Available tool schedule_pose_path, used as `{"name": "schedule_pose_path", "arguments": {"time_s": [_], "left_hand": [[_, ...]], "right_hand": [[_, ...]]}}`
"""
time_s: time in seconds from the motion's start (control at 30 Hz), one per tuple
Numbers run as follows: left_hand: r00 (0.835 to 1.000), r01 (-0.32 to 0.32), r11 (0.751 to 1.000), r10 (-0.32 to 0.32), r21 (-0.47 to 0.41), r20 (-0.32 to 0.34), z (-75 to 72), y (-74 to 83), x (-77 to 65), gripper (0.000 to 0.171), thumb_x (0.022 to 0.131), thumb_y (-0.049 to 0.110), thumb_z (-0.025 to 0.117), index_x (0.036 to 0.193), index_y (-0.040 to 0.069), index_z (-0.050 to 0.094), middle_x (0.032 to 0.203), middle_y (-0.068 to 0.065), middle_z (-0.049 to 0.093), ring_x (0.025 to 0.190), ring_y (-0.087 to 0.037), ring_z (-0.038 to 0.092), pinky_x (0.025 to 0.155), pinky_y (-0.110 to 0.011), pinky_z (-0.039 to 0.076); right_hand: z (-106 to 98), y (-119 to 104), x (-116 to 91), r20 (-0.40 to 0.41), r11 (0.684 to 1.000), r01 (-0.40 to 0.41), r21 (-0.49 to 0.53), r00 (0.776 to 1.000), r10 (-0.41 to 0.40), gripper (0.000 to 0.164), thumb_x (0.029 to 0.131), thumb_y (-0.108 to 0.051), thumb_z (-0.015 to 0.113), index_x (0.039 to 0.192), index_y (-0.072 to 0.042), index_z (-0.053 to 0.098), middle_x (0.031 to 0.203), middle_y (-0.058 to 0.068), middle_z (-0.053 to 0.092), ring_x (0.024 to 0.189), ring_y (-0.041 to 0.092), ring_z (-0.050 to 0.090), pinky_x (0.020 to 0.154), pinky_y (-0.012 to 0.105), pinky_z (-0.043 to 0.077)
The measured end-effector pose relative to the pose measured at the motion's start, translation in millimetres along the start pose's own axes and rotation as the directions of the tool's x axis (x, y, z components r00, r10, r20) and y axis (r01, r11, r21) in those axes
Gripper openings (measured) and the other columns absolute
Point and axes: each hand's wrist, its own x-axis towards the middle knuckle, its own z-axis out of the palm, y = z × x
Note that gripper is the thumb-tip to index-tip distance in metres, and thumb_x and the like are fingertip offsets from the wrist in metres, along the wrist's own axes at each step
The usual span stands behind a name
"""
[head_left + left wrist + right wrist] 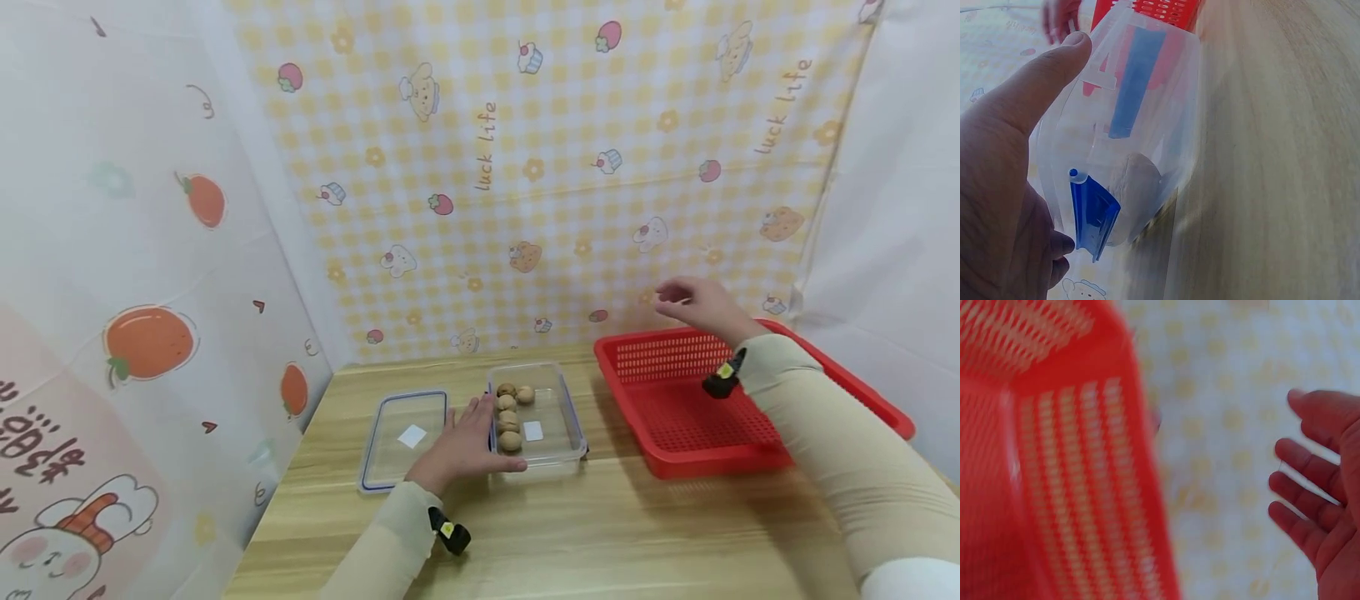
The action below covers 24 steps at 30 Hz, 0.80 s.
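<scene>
A clear plastic food container (555, 417) holds several walnuts (508, 421), most of them lined up along its left wall. My left hand (465, 442) rests against the container's left side with fingers spread and the thumb across its near corner. From the left wrist view, the thumb (1054, 75) lies at the container rim, near a blue clip flap (1094, 215). Above the back of the red basket (660, 400) hovers my right hand (701, 304). Its fingers (1300, 494) are loosely bent, apart from one another, and hold nothing.
Left of the container, a clear lid (390, 425) with a blue seal lies flat on the wooden table (600, 533). Behind the table hangs a yellow checked cloth (525, 217). A printed white cloth (225, 275) hangs at the left.
</scene>
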Motion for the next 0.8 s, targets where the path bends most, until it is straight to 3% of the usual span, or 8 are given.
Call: {"name": "schedule_pose_path", "arguments": {"time_s": [0.13, 0.27, 0.43, 0.6, 0.7, 0.8], "left_hand": [[1.000, 0.001, 1.000, -0.001, -0.009, -0.002, 0.2, 1.6, 0.1, 0.130, 0.074, 0.085, 0.061, 0.163, 0.007, 0.006, 0.169, -0.010, 0.010, 0.156, -0.028, 0.007, 0.121, -0.062, -0.001], [1.000, 0.008, 1.000, -0.008, -0.011, -0.003, 1.2, 1.2, 0.0, 0.131, 0.073, 0.085, 0.062, 0.163, 0.009, 0.006, 0.169, -0.010, 0.009, 0.156, -0.025, 0.006, 0.121, -0.061, -0.001], [1.000, 0.016, 1.000, -0.016, 0.004, 0.004, 3.6, -1.6, 0.6, 0.131, 0.073, 0.088, 0.060, 0.164, 0.011, 0.005, 0.170, -0.008, 0.008, 0.156, -0.024, 0.005, 0.121, -0.060, -0.002], [1.000, 0.009, 1.000, -0.009, 0.015, 0.001, 5.2, -3.5, 1.7, 0.131, 0.073, 0.088, 0.059, 0.164, 0.010, 0.005, 0.170, -0.008, 0.008, 0.156, -0.027, 0.008, 0.121, -0.062, 0.000], [1.000, 0.005, 1.000, -0.005, 0.019, -0.007, 5.0, -3.1, 2.3, 0.131, 0.073, 0.088, 0.059, 0.164, 0.010, 0.005, 0.170, -0.009, 0.009, 0.156, -0.028, 0.009, 0.120, -0.063, 0.001], [1.000, 0.003, 1.000, -0.002, 0.013, -0.012, 4.8, -2.4, 2.9, 0.130, 0.074, 0.086, 0.060, 0.164, 0.010, 0.006, 0.170, -0.009, 0.010, 0.156, -0.029, 0.009, 0.120, -0.063, 0.001]], "right_hand": [[-8, 41, -18, -0.026, 0.998, -0.063, 0.007, 0.998, 0.063, 0.046, 0.098, -0.037, 0.067, 0.128, -0.003, 0.063, 0.122, 0.022, 0.067, 0.108, 0.033, 0.064, 0.087, 0.031, 0.052], [-10, 76, -34, -0.013, 0.992, -0.113, 0.062, 0.993, 0.114, 0.050, 0.098, -0.038, 0.068, 0.130, -0.001, 0.060, 0.124, 0.025, 0.065, 0.100, 0.011, 0.062, 0.077, 0.017, 0.048], [-9, 107, -52, 0.008, 0.970, -0.206, 0.130, 0.978, 0.207, 0.057, 0.096, -0.040, 0.070, 0.132, 0.003, 0.058, 0.118, 0.019, 0.066, 0.087, -0.011, 0.054, 0.073, 0.016, 0.048], [-8, 130, -62, 0.037, 0.958, -0.255, 0.129, 0.967, 0.252, 0.059, 0.095, -0.037, 0.072, 0.130, 0.008, 0.059, 0.118, 0.024, 0.067, 0.084, -0.013, 0.052, 0.071, 0.013, 0.048], [-8, 143, -64, 0.098, 0.950, -0.296, 0.097, 0.953, 0.287, 0.066, 0.095, -0.042, 0.071, 0.133, 0.010, 0.056, 0.124, 0.029, 0.064, 0.084, -0.013, 0.051, 0.071, 0.014, 0.048], [-8, 154, -64, 0.177, 0.935, -0.339, 0.108, 0.932, 0.318, 0.071, 0.095, -0.045, 0.069, 0.137, 0.011, 0.053, 0.129, 0.030, 0.060, 0.091, -0.004, 0.055, 0.075, 0.020, 0.051]]}}
